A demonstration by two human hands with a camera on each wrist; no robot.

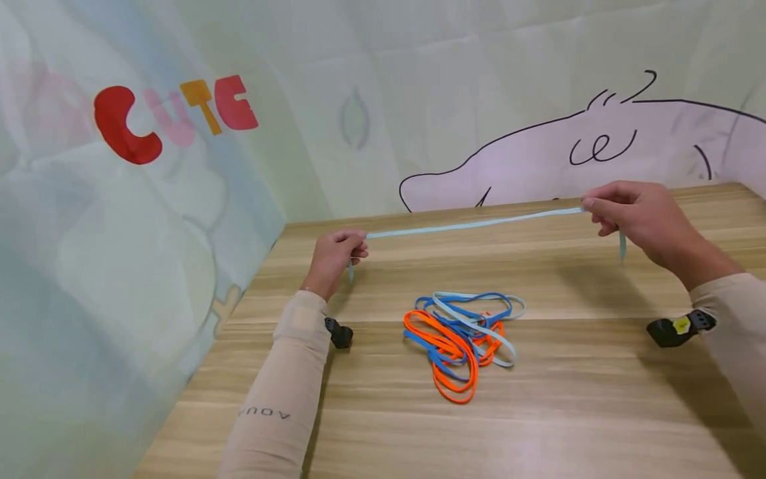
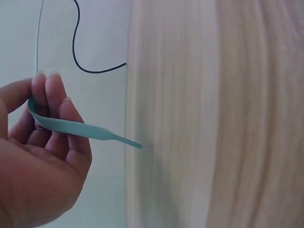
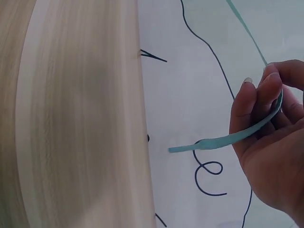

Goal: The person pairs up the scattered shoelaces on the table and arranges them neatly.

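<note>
A flat light-blue shoelace (image 1: 473,225) stretches nearly straight between the two hands, above the far part of the table. The left hand (image 1: 338,259) pinches it near one end between thumb and fingers. In the left wrist view the short tail of the shoelace (image 2: 80,128) crosses the fingers and ends in a narrow tip. Higher and to the right, the right hand (image 1: 643,219) pinches the other end. Its loose tail (image 3: 223,141) hangs past the fingers in the right wrist view, the narrow tip pointing away from the palm.
A loose pile of shoelaces lies mid-table: an orange lace (image 1: 457,346), a blue lace (image 1: 437,359) and another light-blue lace (image 1: 509,346), tangled over each other. The wood-grain table (image 1: 538,412) meets a printed cloth backdrop (image 1: 335,86) at the back and left.
</note>
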